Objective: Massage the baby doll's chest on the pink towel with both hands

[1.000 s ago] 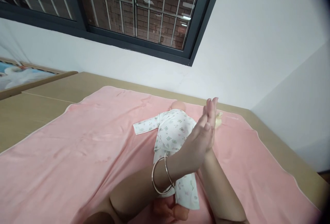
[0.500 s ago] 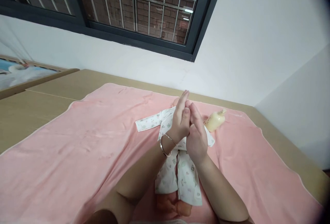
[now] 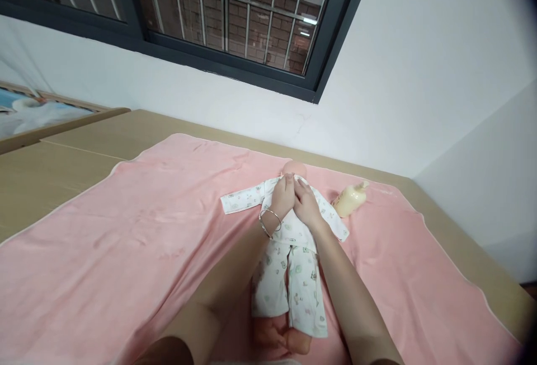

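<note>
The doll point(image 3: 295, 235) lies on the pink blanket point(image 3: 168, 214), its head point(image 3: 296, 168) at 12 o'clock and its feet point(image 3: 298, 341) at 6. It wears a white patterned shirt and trousers point(image 3: 306, 292); one sleeve point(image 3: 242, 199) points to about 9 o'clock, the other point(image 3: 333, 220) to about 4.

Both hands are over the upper chest, just below the head, side by side with thumbs near each other. The left hand point(image 3: 283, 192) has its fingers together and bent, pointing to 12 o'clock. The right hand point(image 3: 307, 204) has its fingers bent too, angled to 11 o'clock. Their undersides are hidden, so I cannot tell whether either hand presses on the chest or has hold of cloth. Bangles point(image 3: 263, 227) circle the left wrist.

At 3 o'clock from the hands, near the sleeve, is a pale yellow bottle point(image 3: 349, 201), its top towards 2 o'clock. The blanket covers much of the table point(image 3: 84, 158). Beyond, at 11 o'clock, a barred window point(image 3: 235, 12) sits in the white wall point(image 3: 398, 74).
</note>
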The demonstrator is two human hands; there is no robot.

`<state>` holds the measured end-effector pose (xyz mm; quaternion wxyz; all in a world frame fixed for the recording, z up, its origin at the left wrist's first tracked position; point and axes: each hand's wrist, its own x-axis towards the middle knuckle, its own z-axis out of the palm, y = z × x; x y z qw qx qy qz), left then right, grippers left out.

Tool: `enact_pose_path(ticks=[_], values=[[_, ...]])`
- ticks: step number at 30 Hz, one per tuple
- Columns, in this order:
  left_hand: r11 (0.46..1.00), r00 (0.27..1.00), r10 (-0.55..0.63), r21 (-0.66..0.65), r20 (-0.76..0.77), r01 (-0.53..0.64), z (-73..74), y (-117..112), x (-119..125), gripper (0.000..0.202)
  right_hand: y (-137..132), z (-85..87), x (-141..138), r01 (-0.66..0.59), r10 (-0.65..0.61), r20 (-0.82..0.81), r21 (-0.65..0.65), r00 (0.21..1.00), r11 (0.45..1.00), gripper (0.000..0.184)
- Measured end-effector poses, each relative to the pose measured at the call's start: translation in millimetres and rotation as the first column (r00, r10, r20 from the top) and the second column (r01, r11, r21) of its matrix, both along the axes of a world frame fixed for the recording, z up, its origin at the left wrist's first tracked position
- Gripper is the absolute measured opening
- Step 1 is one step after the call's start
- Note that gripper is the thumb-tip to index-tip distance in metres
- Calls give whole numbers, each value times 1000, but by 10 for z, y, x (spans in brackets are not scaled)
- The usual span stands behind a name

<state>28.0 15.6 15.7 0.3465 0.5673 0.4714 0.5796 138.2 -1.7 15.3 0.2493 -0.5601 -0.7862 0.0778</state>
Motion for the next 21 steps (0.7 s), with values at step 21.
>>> enact_pose_path(ticks=[21], values=[[992,992,124,2,-20,-124,-180,67,-55,51,-97,48,-81,128,-98,225,-126,969,984,64]])
